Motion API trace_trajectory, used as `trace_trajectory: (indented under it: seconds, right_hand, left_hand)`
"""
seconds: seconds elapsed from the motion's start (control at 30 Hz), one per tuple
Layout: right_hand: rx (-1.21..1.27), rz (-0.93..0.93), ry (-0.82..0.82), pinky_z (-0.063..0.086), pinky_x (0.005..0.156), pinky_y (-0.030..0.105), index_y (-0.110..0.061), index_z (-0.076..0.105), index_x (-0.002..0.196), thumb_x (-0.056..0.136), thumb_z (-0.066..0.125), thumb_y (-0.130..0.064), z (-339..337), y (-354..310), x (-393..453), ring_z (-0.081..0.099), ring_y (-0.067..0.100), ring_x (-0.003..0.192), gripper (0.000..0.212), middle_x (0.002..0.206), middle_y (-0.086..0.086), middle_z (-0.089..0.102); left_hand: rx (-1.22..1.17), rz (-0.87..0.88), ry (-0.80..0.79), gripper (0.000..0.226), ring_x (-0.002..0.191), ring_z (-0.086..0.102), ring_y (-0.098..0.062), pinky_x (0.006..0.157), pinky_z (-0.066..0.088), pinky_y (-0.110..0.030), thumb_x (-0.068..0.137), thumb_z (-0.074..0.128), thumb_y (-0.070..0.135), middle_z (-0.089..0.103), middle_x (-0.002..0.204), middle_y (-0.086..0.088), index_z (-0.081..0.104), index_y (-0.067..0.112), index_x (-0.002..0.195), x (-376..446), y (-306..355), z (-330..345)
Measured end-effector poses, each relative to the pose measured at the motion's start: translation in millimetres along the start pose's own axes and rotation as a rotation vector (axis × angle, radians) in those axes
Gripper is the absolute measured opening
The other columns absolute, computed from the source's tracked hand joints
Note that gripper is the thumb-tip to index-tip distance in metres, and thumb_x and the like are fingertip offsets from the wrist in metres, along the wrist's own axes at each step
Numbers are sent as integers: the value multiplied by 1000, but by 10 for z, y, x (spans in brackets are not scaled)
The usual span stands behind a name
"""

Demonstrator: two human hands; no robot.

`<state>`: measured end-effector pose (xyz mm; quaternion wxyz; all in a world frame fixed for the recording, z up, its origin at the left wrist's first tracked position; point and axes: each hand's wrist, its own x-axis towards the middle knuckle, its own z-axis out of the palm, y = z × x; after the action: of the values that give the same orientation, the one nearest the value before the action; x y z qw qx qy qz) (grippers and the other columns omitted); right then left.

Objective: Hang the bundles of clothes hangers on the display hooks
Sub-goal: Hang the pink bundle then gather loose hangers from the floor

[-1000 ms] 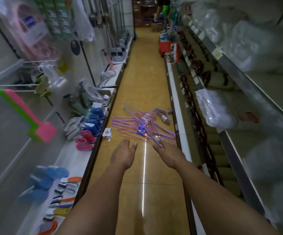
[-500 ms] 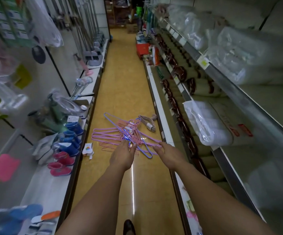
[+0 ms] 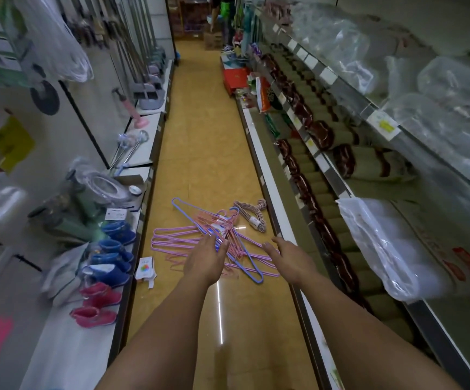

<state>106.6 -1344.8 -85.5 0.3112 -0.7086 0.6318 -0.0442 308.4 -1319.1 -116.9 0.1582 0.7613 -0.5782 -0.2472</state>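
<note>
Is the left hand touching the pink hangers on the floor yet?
Cannot tell. In the head view the left hand overlaps the pink hangers, fingers spread, but from above no contact or gap shows.

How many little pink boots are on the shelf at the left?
2: both pink boots lie on the low left shelf, nearest the camera, one just behind the other, in front of the blue boots. More may be hidden.

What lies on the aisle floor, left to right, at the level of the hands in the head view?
Small white packet → left hand over the pink and blue hangers → right hand. The striped hanger bundle lies farther up the aisle.
</note>
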Motion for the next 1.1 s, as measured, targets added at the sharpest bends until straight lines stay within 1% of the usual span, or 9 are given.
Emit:
trace_trajectory:
  seconds: [0.17, 0.23, 0.33, 0.5, 0.6, 0.73, 0.87, 1.0, 1.1]
  right_hand:
    - [20, 25, -19, 40, 102, 40, -23, 33, 146, 96, 29, -60, 1, -62, 545, 44, 22, 130, 62, 147, 3, 42]
    - [12, 14, -24, 41, 102, 40, -24, 33, 146, 96, 28, -60, -10, -97, 819, 45, 22, 130, 62, 146, 3, 44]
    - [-7, -11, -34, 41, 101, 39, -24, 34, 146, 96, 26, -60, -62, -154, 1246, 45, 23, 130, 62, 147, 3, 43]
    - [11, -59, -44, 40, 100, 39, -23, 36, 145, 95, 20, -64, -295, -319, 2071, 46, 24, 130, 67, 145, 5, 46]
    - [4, -80, -75, 41, 98, 37, -25, 36, 145, 96, 23, -60, -402, -344, 2529, 47, 24, 128, 61, 144, 5, 47]
    - [-24, -94, -112, 40, 98, 37, -26, 33, 147, 97, 25, -59, -447, -333, 3109, 46, 24, 129, 61, 145, 4, 46]
    - [-26, -71, -150, 41, 95, 36, -25, 39, 142, 97, 27, -57, -342, -342, 3535, 49, 24, 125, 56, 141, 4, 50]
    - [-24, -40, -191, 43, 98, 39, -29, 38, 141, 96, 28, -59, -144, -381, 3889, 51, 23, 123, 55, 138, 2, 52]
    - [3, -18, -196, 41, 101, 40, -28, 37, 143, 96, 28, -60, 40, -413, 4094, 49, 23, 126, 57, 141, 1, 50]
  left_hand:
    - [11, -27, -21, 57, 129, 43, -24, 100, 39, -39, 98, 28, 52, 44, 143, -4, 41, 15, 140, 465, -122, 10]
    - [-4, -40, -23, 58, 129, 44, -24, 100, 40, -39, 98, 28, 53, 44, 143, -4, 41, 16, 140, 701, -183, 21]
    - [-17, -62, -19, 53, 124, 48, -25, 97, 42, -40, 99, 30, 50, 49, 137, -6, 45, 13, 135, 1054, -198, -8]
    - [-36, -121, 8, 53, 130, 43, -26, 103, 38, -39, 100, 31, 46, 44, 143, -7, 40, 11, 139, 1800, -118, -128]
    - [-56, -160, 14, 53, 132, 41, -27, 103, 36, -39, 100, 31, 45, 42, 145, -9, 38, 10, 140, 2207, -71, -130]
    - [-74, -195, 13, 55, 133, 39, -25, 104, 34, -37, 100, 30, 45, 40, 147, -7, 36, 10, 143, 2686, -106, -45]
    - [-85, -238, -19, 58, 138, 35, -24, 109, 33, -37, 100, 29, 46, 36, 151, -7, 34, 10, 144, 3034, -276, 52]
    - [-72, -257, -42, 49, 122, 49, -27, 95, 39, -37, 101, 30, 43, 52, 134, -11, 45, 8, 133, 3344, -490, 117]
    - [-67, -251, -60, 45, 121, 49, -27, 94, 40, -36, 102, 31, 38, 52, 134, -10, 44, 9, 133, 3549, -676, 179]
